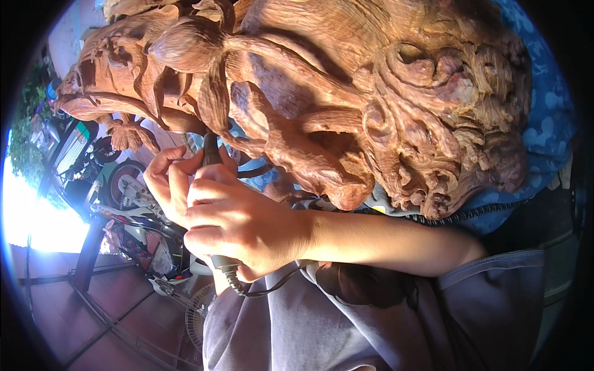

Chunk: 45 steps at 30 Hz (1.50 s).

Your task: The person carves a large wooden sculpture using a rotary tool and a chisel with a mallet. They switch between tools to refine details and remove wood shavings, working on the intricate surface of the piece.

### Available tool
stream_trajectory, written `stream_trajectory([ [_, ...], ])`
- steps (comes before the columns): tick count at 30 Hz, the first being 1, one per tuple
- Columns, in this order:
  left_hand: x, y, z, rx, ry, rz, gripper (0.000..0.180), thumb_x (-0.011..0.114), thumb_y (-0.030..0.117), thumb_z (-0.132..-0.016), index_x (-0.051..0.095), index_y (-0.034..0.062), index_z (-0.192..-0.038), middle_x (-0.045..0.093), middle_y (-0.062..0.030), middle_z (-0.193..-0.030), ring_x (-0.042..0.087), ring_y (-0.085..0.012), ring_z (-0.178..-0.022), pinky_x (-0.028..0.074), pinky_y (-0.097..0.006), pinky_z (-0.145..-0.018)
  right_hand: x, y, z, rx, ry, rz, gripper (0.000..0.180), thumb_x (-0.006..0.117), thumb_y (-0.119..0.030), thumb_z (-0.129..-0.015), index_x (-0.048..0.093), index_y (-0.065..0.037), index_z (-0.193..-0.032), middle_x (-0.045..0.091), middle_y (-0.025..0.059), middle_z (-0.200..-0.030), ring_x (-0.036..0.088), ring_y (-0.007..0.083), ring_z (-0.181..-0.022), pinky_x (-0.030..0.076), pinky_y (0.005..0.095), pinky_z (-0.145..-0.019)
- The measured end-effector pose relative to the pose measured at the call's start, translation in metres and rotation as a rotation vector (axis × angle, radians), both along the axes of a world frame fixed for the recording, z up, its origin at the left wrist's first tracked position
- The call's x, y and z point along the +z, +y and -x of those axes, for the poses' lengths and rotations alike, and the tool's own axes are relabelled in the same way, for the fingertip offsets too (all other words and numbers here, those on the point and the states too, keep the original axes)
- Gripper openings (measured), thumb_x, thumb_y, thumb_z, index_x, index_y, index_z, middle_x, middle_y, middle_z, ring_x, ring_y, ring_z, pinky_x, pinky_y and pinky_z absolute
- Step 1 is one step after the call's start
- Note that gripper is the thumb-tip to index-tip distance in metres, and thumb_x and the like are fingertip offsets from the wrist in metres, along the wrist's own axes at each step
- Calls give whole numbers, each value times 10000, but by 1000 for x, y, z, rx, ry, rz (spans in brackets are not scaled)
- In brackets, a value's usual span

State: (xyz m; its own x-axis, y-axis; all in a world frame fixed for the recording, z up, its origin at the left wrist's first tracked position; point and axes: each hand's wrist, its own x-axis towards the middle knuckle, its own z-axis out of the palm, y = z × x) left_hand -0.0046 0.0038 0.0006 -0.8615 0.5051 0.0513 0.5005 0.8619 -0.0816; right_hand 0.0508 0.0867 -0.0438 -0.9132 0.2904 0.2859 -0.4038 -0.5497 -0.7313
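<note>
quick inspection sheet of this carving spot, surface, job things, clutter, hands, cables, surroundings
surface: blue patterned cloth lies under the carving at the right.
job's things: large reddish wood carving with leaves and curls; slim dark rotary tool points up at its underside.
clutter: nothing seen.
grippers: right hand in a closed grip around the tool; left hand curled against it just behind.
cables: ribbed black cable leaves the tool's lower end across the grey garment; a coiled black cord runs under the carving.
surroundings: parked motorcycles, a fan, red tiled floor, bright sun at the left.
</note>
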Motion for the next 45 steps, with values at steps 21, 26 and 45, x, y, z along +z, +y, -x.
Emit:
stream_trajectory([
  [21,-16,-45,-31,-135,15,-376,313,866,182,-605,664,91,-826,569,16,-733,532,-185,-800,495,-409,-824,41,-23,-17,11,79,-789,208,577,-252,-764,664,-65,-741,618,75,-728,542,251,-897,369,503,-850],
  [26,1,-41,-1,-395,136,-32,266,806,255,-697,675,102,-870,630,8,-762,583,-198,-714,477,-434,-867,40,-21,-2,-42,136,-783,191,586,-240,-751,668,-68,-752,638,77,-746,556,253,-889,375,478,-818],
  [45,2,-25,11,-132,40,-165,349,836,269,-668,628,46,-837,626,-36,-785,574,-169,-720,464,-260,-662,48,-50,32,-211,-227,-850,176,676,-154,-630,593,-15,-699,599,139,-730,534,306,-922,393,475,-823],
])
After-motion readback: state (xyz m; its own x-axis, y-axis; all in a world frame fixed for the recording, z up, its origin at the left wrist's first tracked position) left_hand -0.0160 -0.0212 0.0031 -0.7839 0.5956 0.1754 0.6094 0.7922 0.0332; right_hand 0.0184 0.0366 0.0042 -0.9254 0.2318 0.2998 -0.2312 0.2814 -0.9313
